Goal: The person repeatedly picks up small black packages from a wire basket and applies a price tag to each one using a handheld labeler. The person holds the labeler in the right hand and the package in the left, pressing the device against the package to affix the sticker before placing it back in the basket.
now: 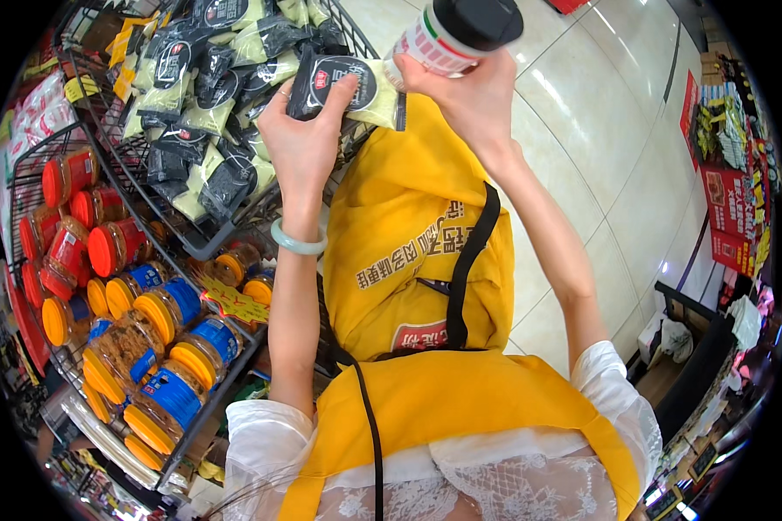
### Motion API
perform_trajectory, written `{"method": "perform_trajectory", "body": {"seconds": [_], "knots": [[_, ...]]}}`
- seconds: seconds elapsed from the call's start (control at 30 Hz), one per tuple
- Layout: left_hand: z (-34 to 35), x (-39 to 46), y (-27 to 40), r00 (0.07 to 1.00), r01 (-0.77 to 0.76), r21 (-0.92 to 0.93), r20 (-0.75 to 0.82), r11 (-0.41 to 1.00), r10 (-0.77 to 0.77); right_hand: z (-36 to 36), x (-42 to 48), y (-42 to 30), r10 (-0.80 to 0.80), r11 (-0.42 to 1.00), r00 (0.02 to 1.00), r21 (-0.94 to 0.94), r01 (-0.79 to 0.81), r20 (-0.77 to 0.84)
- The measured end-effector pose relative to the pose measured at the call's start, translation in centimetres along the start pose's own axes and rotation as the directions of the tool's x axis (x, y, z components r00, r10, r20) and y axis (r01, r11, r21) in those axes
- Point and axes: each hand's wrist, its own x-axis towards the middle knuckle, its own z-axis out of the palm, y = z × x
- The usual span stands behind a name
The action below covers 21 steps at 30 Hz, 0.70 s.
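My left hand grips a black and pale-green snack packet, its thumb on the printed front. A ring is on one finger, and a pale jade-like bangle circles the wrist. In my right hand is a white cylindrical container with a black lid and pink and red printing. It is held tilted, close to the packet's right end. Many similar packets lie heaped in a black wire basket beside my left hand.
Below the packets, a wire rack holds plastic jars with red lids and others with yellow lids. A yellow price sign sticks out there. Pale floor tiles extend rightward toward shelves. I wear a yellow apron.
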Motion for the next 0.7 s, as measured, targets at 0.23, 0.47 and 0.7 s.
{"method": "perform_trajectory", "body": {"seconds": [0.23,0.47,0.7], "knots": [[0.2,0.4,-0.4,0.999,0.013,-0.034,-0.029,0.999,-0.014,0.0,-0.2,-0.6,0.011,0.995,0.996,-0.102,-0.002,0.091],[1.0,-0.1,-0.7,0.979,-0.123,-0.116,-0.180,0.986,0.101,-0.4,-2.6,-2.1,-0.056,0.995,0.998,0.089,0.055,0.011],[0.2,0.0,-1.6,0.978,-0.177,-0.020,-0.120,0.984,0.173,-0.4,-4.2,-2.6,0.111,0.982,0.994,0.150,-0.112,0.019]]}}
